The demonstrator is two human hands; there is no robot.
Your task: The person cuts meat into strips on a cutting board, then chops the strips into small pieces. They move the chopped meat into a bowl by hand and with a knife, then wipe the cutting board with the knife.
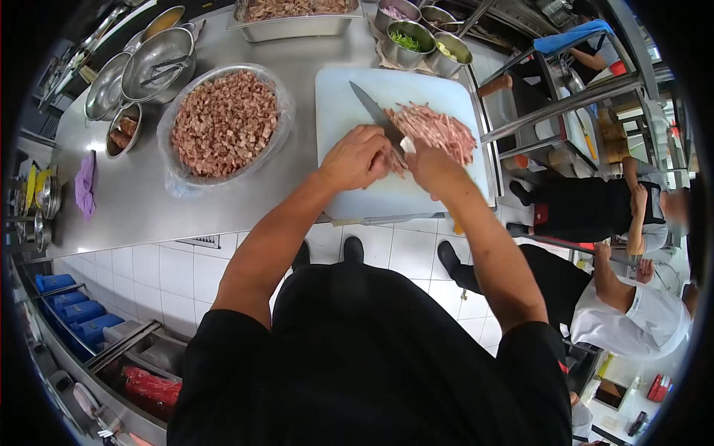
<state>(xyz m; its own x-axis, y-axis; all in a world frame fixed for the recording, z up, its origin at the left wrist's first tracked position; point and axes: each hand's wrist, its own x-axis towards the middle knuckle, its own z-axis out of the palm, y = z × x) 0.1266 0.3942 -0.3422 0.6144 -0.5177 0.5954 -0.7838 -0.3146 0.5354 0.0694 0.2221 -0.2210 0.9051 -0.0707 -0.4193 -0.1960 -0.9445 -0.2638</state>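
Observation:
My right hand (437, 171) is wrapped round the handle of a chef's knife (370, 105), whose blade slants up and left across a white cutting board (338, 93). Curled fingers of my left hand (357, 157) press on meat strips (394, 157) close beside the blade. To the right of the knife, a larger pile of cut meat strips (439, 132) lies on the board. A wide bowl lined with clear plastic (286, 111) stands left of the board, full of diced meat (223, 125).
A steel tray (297, 28) of meat and several small pots, one with chopped greens (405, 42), stand at the back. Steel bowls (158, 67) and a purple cloth (85, 186) are at left. Other people (595, 212) stand at right beyond a metal rail (565, 104).

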